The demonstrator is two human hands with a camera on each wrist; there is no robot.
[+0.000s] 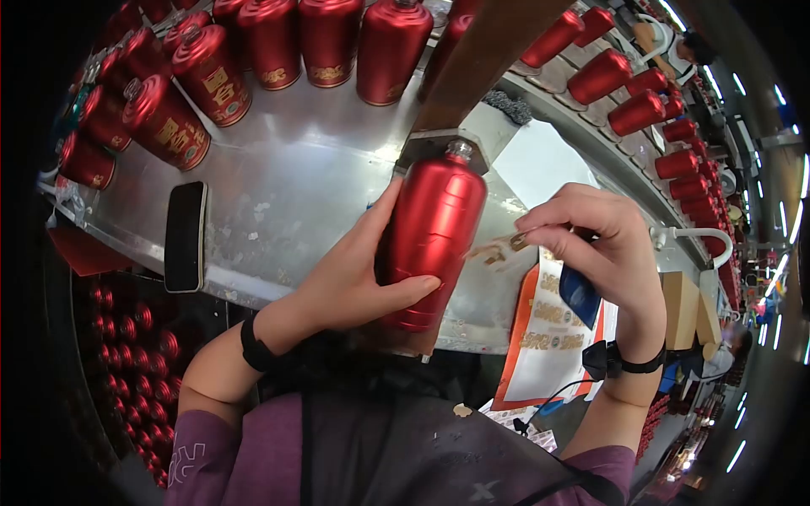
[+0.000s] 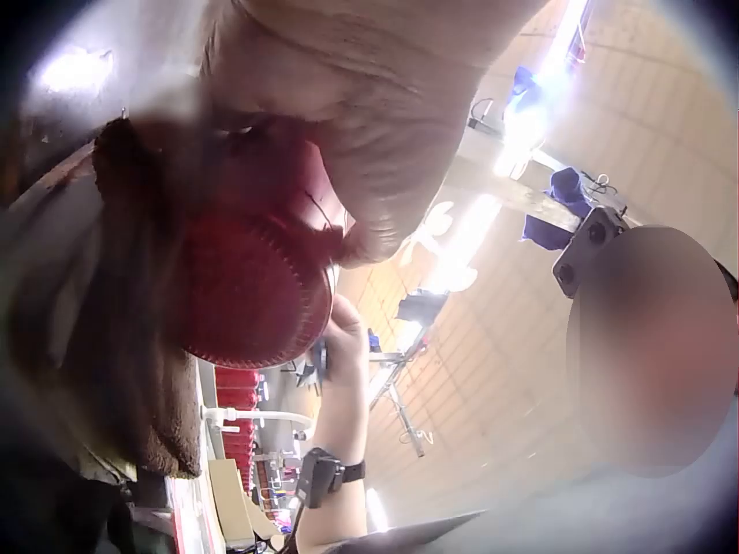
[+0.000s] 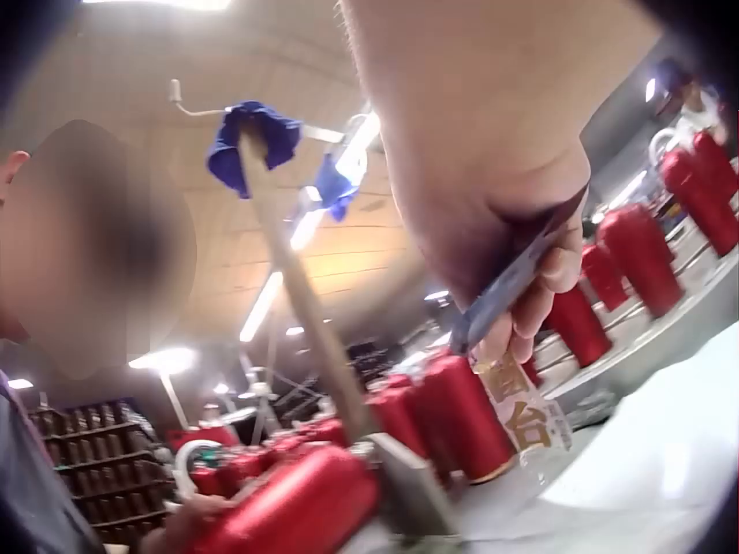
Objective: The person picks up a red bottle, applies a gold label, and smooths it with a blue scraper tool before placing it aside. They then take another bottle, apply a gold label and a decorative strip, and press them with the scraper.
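A shiny red bottle (image 1: 445, 198) with a clear glass neck lies tilted over the table's front edge, its neck near a metal bracket (image 1: 443, 143). My left hand (image 1: 346, 282) grips it, thumb across the front and fingers behind; its ribbed base (image 2: 256, 294) shows in the left wrist view. The bottle's facing side bears no gold lettering. To its right, my right hand (image 1: 603, 232) pinches a clear sticker with gold characters (image 3: 529, 418) between thumb and fingers, its free end near the bottle. A flat blue scraper (image 1: 580, 295) is tucked in that same palm.
Printed sheets of gold stickers (image 1: 548, 341) lie on an orange-edged board at right. A phone (image 1: 186, 236) lies at left. Several red bottles (image 1: 329, 42) line the back, some gold-lettered. A brown post (image 1: 485, 63) rises behind the bracket. More bottles stand on a conveyor (image 1: 582, 110) at right.
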